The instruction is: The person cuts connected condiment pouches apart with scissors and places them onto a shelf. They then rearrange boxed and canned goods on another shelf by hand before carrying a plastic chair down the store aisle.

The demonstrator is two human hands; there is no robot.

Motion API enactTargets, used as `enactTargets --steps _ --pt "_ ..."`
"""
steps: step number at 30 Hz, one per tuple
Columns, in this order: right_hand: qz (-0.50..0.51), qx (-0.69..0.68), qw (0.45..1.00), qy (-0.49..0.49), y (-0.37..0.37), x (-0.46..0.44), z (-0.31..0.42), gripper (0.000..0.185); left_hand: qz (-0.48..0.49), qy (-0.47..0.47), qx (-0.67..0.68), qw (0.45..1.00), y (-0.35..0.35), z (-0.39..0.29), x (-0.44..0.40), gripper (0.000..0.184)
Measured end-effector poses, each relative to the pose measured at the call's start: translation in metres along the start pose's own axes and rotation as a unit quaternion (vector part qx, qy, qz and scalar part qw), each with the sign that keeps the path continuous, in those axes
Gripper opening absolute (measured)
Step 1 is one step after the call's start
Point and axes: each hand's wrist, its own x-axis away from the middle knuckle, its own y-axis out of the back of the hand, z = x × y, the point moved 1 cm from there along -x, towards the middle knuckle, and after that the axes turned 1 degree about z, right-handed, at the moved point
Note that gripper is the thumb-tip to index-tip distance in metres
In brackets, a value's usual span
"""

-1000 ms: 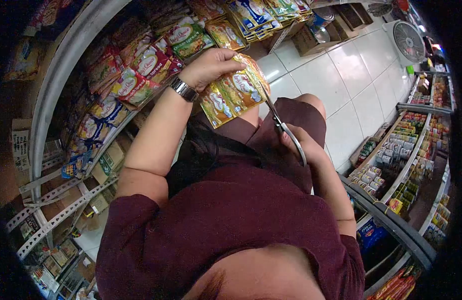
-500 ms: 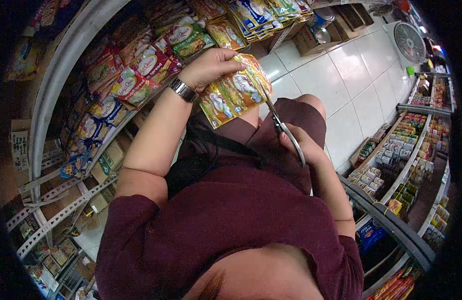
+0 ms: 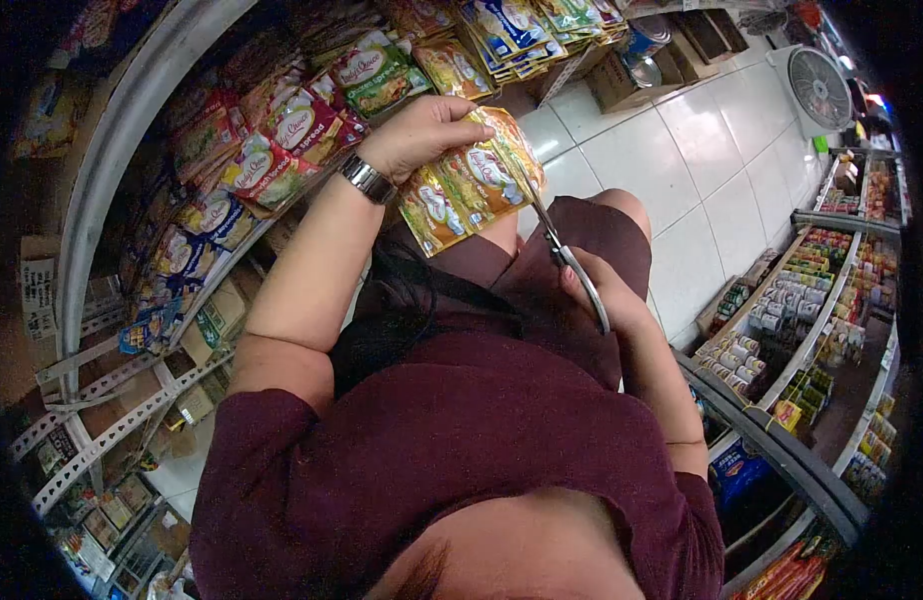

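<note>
- Packets (image 3: 450,200), gold and joined in a sheet, hang from the left hand (image 3: 422,138), just below its fingers and over the lap.
- The left thumb (image 3: 468,132) lies across the front of the sheet near its top edge; the other fingers are mostly hidden behind, so the grip is a closed pinch on the packets.
- The right hand (image 3: 594,288) is below and to the right of the left fingers, curled around the handles of the scissors (image 3: 552,237); how far its fingers are spread inside the loops I cannot tell.
- From the right fingers, the blades point up and left to the right-hand part of the sheet. They look nearly together, but their exact gap is too small to tell.
- A metal watch (image 3: 367,179) sits on the wrist behind the left fingers.
- Left of the left fingers, a shelf holds red packets (image 3: 294,125); just above them lies a green packet (image 3: 380,78).
- Below the left fingers, a black strap (image 3: 467,283) crosses the lap.
- Well beyond the right fingers are the tiled floor (image 3: 697,160), a fan (image 3: 820,90) and, to the right, shelved cans (image 3: 782,300).
</note>
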Motion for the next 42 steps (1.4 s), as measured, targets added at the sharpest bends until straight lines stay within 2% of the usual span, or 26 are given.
enactTargets --steps 9,12,14,21,23,24,26,30,36,38,39,41,42 --pt "-0.019 0.016 1.000 0.002 -0.001 0.000 0.003 0.056 0.011 0.001 0.008 1.000 0.000 0.001 -0.001 0.023" --pt "-0.029 0.013 0.999 -0.020 -0.002 0.000 0.003 0.051 0.012 -0.007 0.015 1.000 0.000 0.002 0.000 0.022" --pt "-0.060 0.054 0.997 0.002 -0.002 -0.001 -0.002 0.046 0.010 -0.004 0.011 1.000 -0.001 0.002 -0.001 0.022" --pt "-0.061 0.088 0.994 0.018 0.000 -0.004 -0.001 0.043 0.026 -0.019 -0.015 0.999 -0.004 0.000 -0.001 0.023" --pt "-0.040 0.058 0.996 -0.057 -0.002 -0.006 0.006 0.042 0.068 -0.007 -0.064 0.996 -0.005 0.003 -0.003 0.025" --pt "-0.039 0.059 0.996 -0.056 -0.004 -0.007 0.005 0.042 0.068 -0.007 -0.064 0.996 -0.006 0.001 -0.002 0.025" --pt "-0.077 0.028 0.996 0.019 -0.007 -0.012 0.002 0.042 0.059 -0.018 -0.048 0.997 -0.007 -0.003 0.001 0.026" --pt "-0.078 0.020 0.997 0.004 -0.010 -0.012 -0.001 0.041 0.066 -0.032 -0.062 0.995 -0.004 0.000 0.002 0.026" --pt "-0.087 0.063 0.993 0.049 -0.011 -0.011 -0.005 0.042 0.073 0.008 -0.055 0.996 -0.003 0.000 0.002 0.023" --pt "-0.073 0.061 0.995 0.031 -0.012 -0.009 -0.002 0.041 0.022 -0.026 -0.162 0.986 0.001 -0.002 0.004 0.019" --pt "-0.073 0.062 0.995 0.032 -0.012 -0.008 -0.003 0.041 0.021 -0.026 -0.162 0.986 0.001 -0.001 0.003 0.019" --pt "-0.081 -0.001 0.995 0.061 -0.013 -0.007 -0.007 0.042 0.008 -0.114 -0.028 0.993 0.000 -0.002 0.003 0.017" --pt "-0.080 -0.001 0.995 0.061 -0.012 -0.007 -0.009 0.042 0.007 -0.115 -0.027 0.993 0.001 -0.005 0.004 0.017"
